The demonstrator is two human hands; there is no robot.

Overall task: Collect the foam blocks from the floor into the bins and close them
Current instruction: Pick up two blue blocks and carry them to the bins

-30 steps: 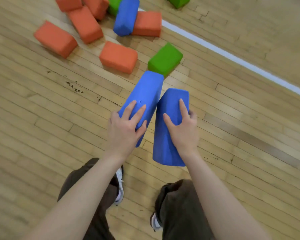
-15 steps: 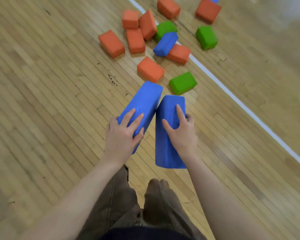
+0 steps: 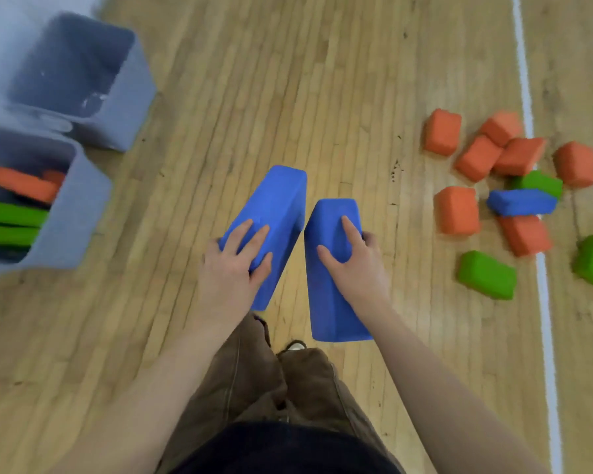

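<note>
The job is only partly done, I think. The near bin [image 3: 65,213] on the left is already holding some orange and green blocks [image 3: 14,213], and the far bin [image 3: 124,94] just behind it is looking empty, as far as its dark inside shows. Both bins are standing open, and I cannot see any lids for sure. Lots of blocks are still lying on the wood floor [image 3: 288,80] over on the right, well apart from the bins: a pile of orange blocks [image 3: 476,159], a blue block on the floor [image 3: 521,201] resting across others, and a green block [image 3: 486,275] near the white line [image 3: 528,107]. So many trips are still left, and then the closing. The person is carrying two more blocks above the floor, between the bins and the pile. The left hand [image 3: 230,268] is gripping the left blue block [image 3: 274,213] at its near end, with fingers lying on top and the thumb curling round the inner side. The right hand [image 3: 353,261] is gripping the right blue block [image 3: 332,268] around its middle, with the thumb and pointer finger spread on top and the other fingers wrapping round the outer edge. The two blocks are sitting just beside each other, almost touching near the hands.
</note>
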